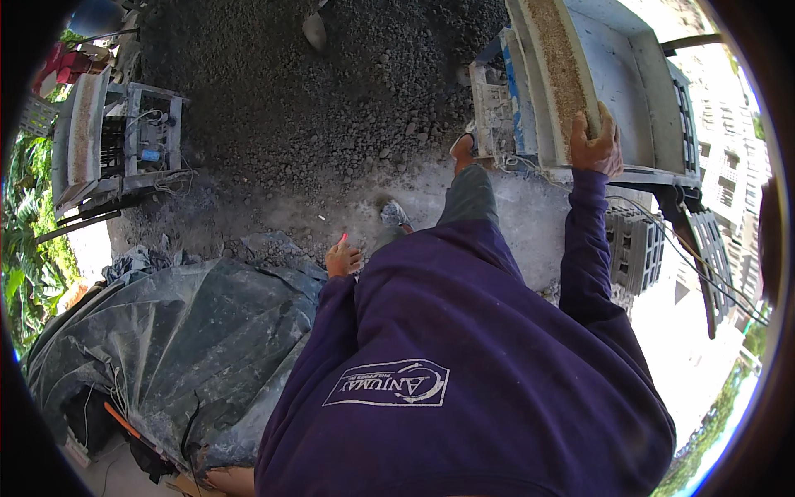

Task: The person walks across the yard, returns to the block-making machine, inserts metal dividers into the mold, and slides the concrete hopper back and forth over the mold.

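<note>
The left hand (344, 258) hung near the tarpaulin (190, 331), grip indeterminable. The right hand (598, 145) grasped the edge of the sandy-topped beam (556, 70) on the right-hand machine (493, 108). Loose cable (520, 161) near the foot (462, 151) posed a trip risk.

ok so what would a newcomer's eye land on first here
Most likely the purple sweatshirt, filling the lower middle. Next, at upper right, the right hand, its fingers on the end of a grey machine's long brown-faced bar. Then the crumpled grey tarp at lower left and dark gravel at top.
</note>
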Available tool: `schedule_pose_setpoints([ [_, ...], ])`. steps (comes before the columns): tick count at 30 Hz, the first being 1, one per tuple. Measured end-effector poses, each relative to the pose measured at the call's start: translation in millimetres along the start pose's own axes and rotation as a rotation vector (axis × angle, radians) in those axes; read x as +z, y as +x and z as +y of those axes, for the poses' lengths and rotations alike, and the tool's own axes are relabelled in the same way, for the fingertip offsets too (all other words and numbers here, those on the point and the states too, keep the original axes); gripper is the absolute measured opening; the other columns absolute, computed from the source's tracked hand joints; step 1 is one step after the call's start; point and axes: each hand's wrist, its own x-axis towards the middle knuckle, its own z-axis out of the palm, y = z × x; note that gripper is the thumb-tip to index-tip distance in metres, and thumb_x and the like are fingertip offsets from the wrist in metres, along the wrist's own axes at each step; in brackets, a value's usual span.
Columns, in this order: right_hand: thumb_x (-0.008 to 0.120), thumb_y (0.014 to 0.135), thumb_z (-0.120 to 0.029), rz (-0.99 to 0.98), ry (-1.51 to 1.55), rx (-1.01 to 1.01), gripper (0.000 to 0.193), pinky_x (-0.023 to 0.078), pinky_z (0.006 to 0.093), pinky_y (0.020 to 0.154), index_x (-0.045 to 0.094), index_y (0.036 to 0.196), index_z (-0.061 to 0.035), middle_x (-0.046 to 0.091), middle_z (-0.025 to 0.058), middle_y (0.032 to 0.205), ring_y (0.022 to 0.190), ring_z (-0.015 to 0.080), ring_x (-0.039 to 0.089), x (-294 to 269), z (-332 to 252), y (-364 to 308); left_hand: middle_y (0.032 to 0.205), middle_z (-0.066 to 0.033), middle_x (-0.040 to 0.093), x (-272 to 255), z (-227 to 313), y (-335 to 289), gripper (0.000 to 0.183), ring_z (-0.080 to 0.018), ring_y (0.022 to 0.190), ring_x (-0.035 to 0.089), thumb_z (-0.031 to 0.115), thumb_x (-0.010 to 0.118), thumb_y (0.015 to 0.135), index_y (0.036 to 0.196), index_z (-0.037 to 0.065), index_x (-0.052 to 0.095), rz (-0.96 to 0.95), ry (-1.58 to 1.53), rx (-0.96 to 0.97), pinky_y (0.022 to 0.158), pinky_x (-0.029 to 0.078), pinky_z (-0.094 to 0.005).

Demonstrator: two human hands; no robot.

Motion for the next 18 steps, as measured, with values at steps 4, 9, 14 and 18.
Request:
schedule_pose_setpoints([
  [4,0.060,0.072,-0.031,-0.014,0.041,0.001,0.043,0.047,0.0391,0.073,0.056,0.110,-0.0130,0.062,0.0117,0.094,0.084,0.0297,0.060,-4,1,0,0.076,-0.0120,0.059,-15,-11,16,0.022,-0.0206,0.055,0.059,0.022,0.049,0.085,0.093,0.002,0.050,-0.038,-0.134,0.020,0.039,0.043,-0.0286],
  [9,0.061,0.072,-0.030,-0.020,0.008,-0.023,0.044,0.047,0.0390,0.073,0.055,0.111,-0.0113,0.061,0.0127,0.096,0.085,0.0295,0.060,-3,1,-1,0.071,-0.0100,0.057,-19,0,22,0.020,-0.0179,0.048,0.054,0.021,0.047,0.086,0.092,0.002,0.051,-0.019,-0.070,-0.019,0.036,0.039,-0.0269],
  [14,0.061,0.071,-0.029,-0.052,0.041,-0.019,0.044,0.047,0.0389,0.072,0.055,0.111,-0.0102,0.060,0.0134,0.097,0.085,0.0301,0.060,-7,-3,-2,0.074,-0.0109,0.059,11,44,-4,0.023,-0.0172,0.053,0.057,0.024,0.047,0.086,0.091,0.002,0.053,-0.002,0.055,0.109,0.040,0.044,-0.0270],
  [18,0.061,0.071,-0.029,-0.022,0.009,-0.068,0.045,0.047,0.0387,0.072,0.054,0.112,-0.0105,0.060,0.0130,0.097,0.085,0.0300,0.060,-3,0,-2,0.078,-0.0111,0.061,15,49,-6,0.027,-0.0165,0.057,0.059,0.026,0.049,0.085,0.095,0.001,0.055,0.076,0.132,0.173,0.045,0.047,-0.0266],
])
